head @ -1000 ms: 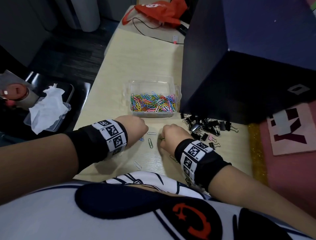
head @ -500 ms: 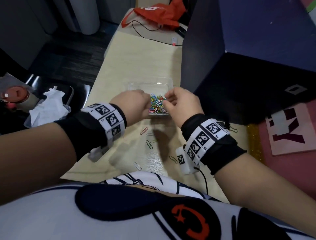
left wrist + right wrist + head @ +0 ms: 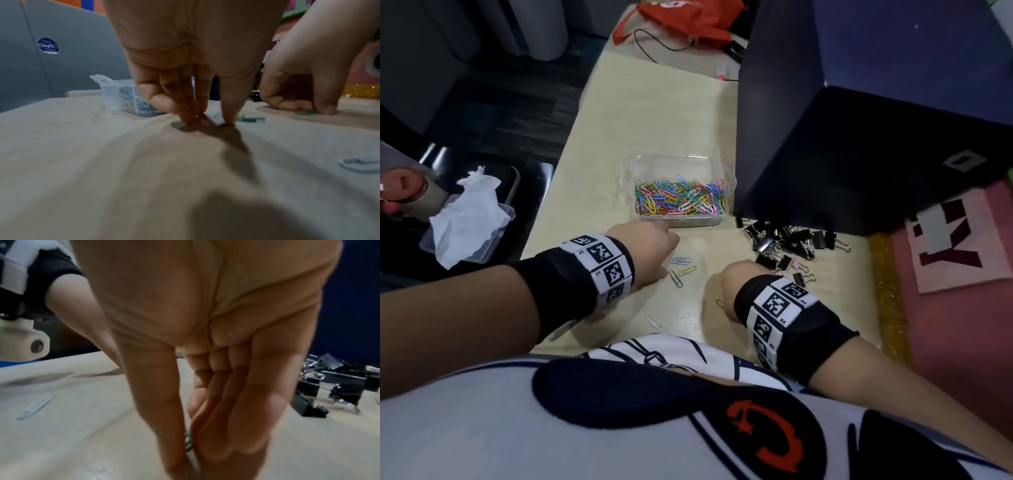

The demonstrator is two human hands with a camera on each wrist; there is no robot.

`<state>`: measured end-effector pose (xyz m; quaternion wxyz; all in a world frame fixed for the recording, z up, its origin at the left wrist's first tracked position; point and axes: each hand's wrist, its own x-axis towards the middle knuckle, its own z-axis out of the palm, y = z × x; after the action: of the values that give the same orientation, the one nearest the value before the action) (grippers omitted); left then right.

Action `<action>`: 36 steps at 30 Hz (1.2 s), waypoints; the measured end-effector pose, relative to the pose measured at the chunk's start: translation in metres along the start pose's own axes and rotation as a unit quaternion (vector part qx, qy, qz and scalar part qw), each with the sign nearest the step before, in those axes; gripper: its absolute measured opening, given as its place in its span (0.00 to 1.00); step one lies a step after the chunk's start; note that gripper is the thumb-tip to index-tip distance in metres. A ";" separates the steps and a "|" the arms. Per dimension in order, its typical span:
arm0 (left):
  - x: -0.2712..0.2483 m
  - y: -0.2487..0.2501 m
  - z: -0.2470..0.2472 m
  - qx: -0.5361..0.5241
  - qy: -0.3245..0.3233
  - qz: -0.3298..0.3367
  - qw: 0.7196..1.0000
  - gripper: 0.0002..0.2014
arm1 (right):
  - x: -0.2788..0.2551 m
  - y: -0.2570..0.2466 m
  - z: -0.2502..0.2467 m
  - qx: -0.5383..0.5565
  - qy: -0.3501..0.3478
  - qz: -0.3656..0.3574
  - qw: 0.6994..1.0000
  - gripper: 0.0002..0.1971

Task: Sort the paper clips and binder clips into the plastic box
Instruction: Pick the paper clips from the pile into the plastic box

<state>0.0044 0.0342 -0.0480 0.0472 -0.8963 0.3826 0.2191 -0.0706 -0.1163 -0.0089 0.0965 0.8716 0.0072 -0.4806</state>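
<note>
A clear plastic box [image 3: 725, 178] at the table's middle holds a heap of coloured paper clips [image 3: 679, 200]. Black binder clips [image 3: 792, 241] lie piled to its right. A few loose paper clips [image 3: 681, 260] lie in front of the box. My left hand [image 3: 654, 246] is down on the table just left of them, its fingertips [image 3: 193, 118] bunched around what looks like a small orange clip. My right hand [image 3: 729, 291] sits nearer me, left of the binder clips, and pinches a dark green paper clip [image 3: 188, 443] between thumb and fingers against the table.
A big dark box [image 3: 859, 144] stands right of the plastic box. A red bag [image 3: 688, 17] and a cable [image 3: 654, 48] lie at the table's far end. A tissue in a lid [image 3: 465, 219] rests on a chair to the left. A white clip [image 3: 654, 322] lies near the front edge.
Half a second ago both hands were up over the plastic box. Now both have come back down to the table among the loose clips.
</note>
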 end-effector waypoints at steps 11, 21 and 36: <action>-0.003 -0.010 0.012 -0.008 0.015 -0.044 0.999 0.06 | 0.030 -0.020 0.016 0.286 0.229 -0.029 0.930 0.25; -0.006 -0.010 0.011 0.040 -0.026 -0.066 0.997 0.05 | 0.037 -0.031 0.014 0.158 0.274 -0.119 0.941 0.13; -0.008 -0.009 -0.008 -0.020 0.083 -0.023 0.996 0.09 | 0.025 -0.006 -0.009 0.208 0.219 -0.050 0.952 0.08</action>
<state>0.0094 0.0439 -0.0378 0.0028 -0.9207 0.3601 0.1504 -0.0496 -0.1105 -0.0264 -0.1152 0.9545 -0.0289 -0.2734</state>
